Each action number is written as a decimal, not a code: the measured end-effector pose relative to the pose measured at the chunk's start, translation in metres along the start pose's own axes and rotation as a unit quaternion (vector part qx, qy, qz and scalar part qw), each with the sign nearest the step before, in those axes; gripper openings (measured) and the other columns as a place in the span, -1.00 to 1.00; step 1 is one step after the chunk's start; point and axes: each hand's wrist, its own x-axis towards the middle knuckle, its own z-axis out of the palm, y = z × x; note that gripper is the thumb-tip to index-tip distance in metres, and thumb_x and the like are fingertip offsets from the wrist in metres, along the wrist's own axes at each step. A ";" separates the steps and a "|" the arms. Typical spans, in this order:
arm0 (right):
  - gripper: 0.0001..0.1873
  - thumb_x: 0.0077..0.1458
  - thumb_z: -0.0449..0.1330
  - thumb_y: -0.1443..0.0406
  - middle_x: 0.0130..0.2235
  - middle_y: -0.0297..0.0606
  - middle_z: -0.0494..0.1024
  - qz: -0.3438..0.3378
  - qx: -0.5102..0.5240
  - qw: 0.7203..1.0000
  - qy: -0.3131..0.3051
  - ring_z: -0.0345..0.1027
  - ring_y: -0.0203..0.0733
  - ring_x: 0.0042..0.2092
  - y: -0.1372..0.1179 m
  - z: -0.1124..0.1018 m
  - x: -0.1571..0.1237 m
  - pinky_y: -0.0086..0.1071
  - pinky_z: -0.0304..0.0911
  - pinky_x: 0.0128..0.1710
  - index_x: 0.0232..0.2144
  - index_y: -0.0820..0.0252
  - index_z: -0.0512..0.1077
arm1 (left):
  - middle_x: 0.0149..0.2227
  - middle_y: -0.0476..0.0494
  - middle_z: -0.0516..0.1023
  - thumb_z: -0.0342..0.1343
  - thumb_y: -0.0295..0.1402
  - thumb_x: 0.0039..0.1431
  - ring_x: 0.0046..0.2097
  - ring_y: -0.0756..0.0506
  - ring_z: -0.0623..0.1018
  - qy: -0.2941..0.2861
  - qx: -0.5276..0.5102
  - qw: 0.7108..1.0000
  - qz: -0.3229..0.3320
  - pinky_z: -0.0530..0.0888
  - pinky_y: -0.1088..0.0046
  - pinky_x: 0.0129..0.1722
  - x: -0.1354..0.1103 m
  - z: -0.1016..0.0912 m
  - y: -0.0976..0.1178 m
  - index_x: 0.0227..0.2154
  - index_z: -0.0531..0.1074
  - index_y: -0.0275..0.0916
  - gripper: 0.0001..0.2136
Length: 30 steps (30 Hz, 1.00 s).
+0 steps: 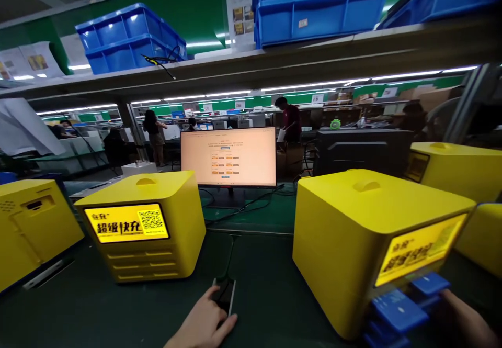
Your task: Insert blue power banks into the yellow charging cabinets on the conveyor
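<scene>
My left hand (206, 316) lies low at the middle of the bench, fingers apart. Its index finger touches the edge of a dark rectangular slot with pale metal sides (225, 294). My right hand (466, 314), smeared by motion, is at the lower right beside blue power banks (400, 309) that stick out from the front of the right yellow charging cabinet (333, 233). A fingertip seems to meet the end of one; its grip is hidden. Another yellow cabinet (186, 222) stands left of centre, its lit screen (125, 222) showing a QR code.
Behind the cabinets is a lit monitor (228, 154), with cables (251, 206) on the green bench. More yellow cabinets (31, 233) stand at both sides. A shelf (219, 70) overhead carries blue bins (321, 13). Several people are farther back.
</scene>
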 end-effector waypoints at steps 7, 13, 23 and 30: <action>-0.32 -0.38 0.32 -0.11 -0.18 -0.04 0.52 0.195 0.077 0.978 0.004 0.37 0.20 -0.10 -0.036 0.046 -0.046 -0.11 0.31 -0.06 -0.25 0.22 0.46 | -0.60 -0.11 0.44 -0.41 -0.06 0.27 -0.41 -0.13 0.50 -0.018 -0.017 1.000 -0.014 0.21 0.12 0.15 0.006 -0.011 0.008 -0.62 0.39 -0.19 -0.42; -0.39 -0.07 0.17 -0.12 -0.17 -0.13 0.52 0.083 0.017 0.992 -0.092 0.38 0.12 -0.13 -0.054 0.122 -0.059 -0.19 0.34 -0.18 -0.18 0.27 0.48 | -0.27 -0.21 0.48 -0.26 -0.02 0.23 -0.12 -0.23 0.47 0.098 -0.110 0.987 -0.062 0.29 0.11 0.08 0.006 0.002 0.001 -0.33 0.41 -0.18 -0.57; -0.34 -0.08 0.08 -0.21 -0.22 -0.13 0.54 0.070 -0.011 0.996 -0.057 0.36 0.15 -0.13 -0.056 0.141 -0.074 -0.25 0.28 -0.22 -0.26 0.21 0.52 | 0.23 -0.30 0.02 0.08 0.00 0.01 0.24 -0.23 0.11 0.291 -0.371 0.870 -0.145 0.12 0.20 0.21 0.062 0.038 0.036 0.21 -0.05 -0.27 -0.22; -0.36 -0.05 0.08 -0.20 -0.20 -0.15 0.54 0.064 0.001 0.996 -0.062 0.36 0.14 -0.12 -0.051 0.143 -0.072 -0.24 0.30 -0.23 -0.26 0.21 0.50 | 0.22 -0.32 0.00 0.04 0.15 -0.02 0.24 -0.28 0.10 0.340 -0.474 0.795 -0.165 0.15 0.16 0.19 0.075 0.025 0.055 0.23 -0.10 -0.22 -0.15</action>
